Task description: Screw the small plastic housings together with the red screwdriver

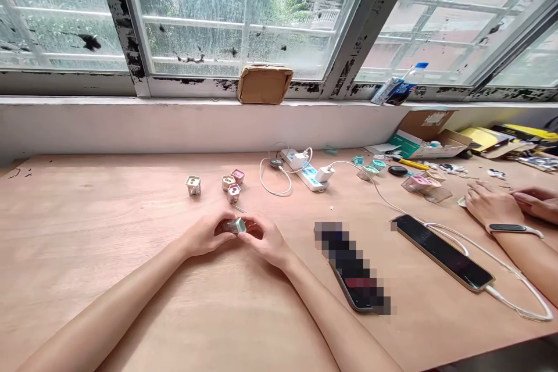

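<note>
Between left hand [207,235] and right hand [269,239]: 1 pinched greenish container [238,225].

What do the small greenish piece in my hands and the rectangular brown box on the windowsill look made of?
The small greenish piece is perhaps smooth plastic, since it looks translucent; the rectangular brown box is probably matte cardboard, given its creased edges.

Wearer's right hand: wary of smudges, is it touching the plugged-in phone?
Apart: the head view shows tabletop between the right hand and plugged-in phone.
</note>
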### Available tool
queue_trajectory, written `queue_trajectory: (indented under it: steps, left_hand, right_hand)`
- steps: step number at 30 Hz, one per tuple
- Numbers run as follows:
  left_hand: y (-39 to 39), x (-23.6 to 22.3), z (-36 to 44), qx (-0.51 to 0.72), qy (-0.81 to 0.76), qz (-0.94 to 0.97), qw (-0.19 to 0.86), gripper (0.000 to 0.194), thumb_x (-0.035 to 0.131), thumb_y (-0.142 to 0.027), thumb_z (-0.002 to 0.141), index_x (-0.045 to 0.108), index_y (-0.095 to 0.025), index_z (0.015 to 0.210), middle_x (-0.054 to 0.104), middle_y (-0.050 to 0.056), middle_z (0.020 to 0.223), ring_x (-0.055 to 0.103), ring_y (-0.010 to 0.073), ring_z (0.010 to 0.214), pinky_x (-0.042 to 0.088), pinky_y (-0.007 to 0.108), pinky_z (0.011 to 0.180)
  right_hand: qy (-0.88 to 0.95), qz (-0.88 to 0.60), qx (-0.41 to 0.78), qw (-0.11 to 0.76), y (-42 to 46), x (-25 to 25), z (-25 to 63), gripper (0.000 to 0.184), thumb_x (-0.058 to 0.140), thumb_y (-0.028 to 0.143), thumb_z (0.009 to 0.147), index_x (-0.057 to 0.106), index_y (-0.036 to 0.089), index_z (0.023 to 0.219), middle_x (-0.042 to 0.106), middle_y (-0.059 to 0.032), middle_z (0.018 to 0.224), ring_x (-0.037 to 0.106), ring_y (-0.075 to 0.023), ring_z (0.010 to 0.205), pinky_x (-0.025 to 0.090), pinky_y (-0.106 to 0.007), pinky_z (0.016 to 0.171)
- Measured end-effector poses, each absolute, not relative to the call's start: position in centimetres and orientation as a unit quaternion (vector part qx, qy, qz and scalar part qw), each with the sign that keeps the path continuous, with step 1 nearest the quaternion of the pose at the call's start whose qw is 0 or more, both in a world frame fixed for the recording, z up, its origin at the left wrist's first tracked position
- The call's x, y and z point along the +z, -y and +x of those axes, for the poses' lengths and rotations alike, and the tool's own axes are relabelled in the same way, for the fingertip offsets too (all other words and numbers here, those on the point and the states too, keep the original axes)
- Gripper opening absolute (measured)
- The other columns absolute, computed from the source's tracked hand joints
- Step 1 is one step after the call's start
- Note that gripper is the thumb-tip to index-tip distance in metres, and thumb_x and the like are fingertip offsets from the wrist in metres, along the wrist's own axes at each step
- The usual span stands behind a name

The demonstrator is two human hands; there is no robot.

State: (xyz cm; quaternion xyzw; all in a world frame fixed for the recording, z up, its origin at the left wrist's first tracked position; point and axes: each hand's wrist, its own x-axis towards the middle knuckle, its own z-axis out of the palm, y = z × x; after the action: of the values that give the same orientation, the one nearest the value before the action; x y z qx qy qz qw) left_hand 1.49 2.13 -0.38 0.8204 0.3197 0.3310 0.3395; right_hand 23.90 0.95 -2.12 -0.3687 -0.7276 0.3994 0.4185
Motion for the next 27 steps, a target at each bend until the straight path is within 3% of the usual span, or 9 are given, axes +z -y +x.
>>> queue_trajectory:
  steps: [10,19,27]
  left_hand:
    - [-2.40,-0.65,1.50,0.344,-0.314,0.801,0.376,0.030,0.066,-0.022,0.091,0.060,-0.022,0.121,0.069,0.008,0.114,0.067,0.0218,0.103,0.056,0.034,0.089]
    - [-2.28,-0.54,1.48,0.334,-0.329,0.796,0.384,0.030,0.067,-0.024,0.091,0.059,-0.019,0.119,0.070,0.007,0.106,0.067,0.0204,0.092,0.055,0.033,0.082]
    - [-2.40,-0.80,1.45,0.352,-0.300,0.791,0.400,0.036,0.066,-0.025,0.093,0.056,-0.020,0.126,0.072,0.009,0.110,0.069,0.0214,0.097,0.056,0.033,0.086]
  right_hand:
    - [0.657,-0.387,0.473,0.443,-1.24,-2.43,24.15,0.031,0.071,0.035,0.085,0.067,0.021,0.112,0.074,-0.0066,0.104,0.072,-0.0216,0.093,0.060,-0.036,0.083]
    - [0.643,-0.397,0.481,0.445,-1.18,-1.90,24.49,0.037,0.071,0.042,0.085,0.068,0.019,0.114,0.074,-0.0085,0.106,0.072,-0.0229,0.093,0.058,-0.036,0.081]
    - [0.633,-0.392,0.486,0.459,-1.34,-1.68,24.80,0.040,0.070,0.047,0.087,0.067,0.021,0.116,0.074,-0.0083,0.109,0.070,-0.0235,0.096,0.057,-0.035,0.079]
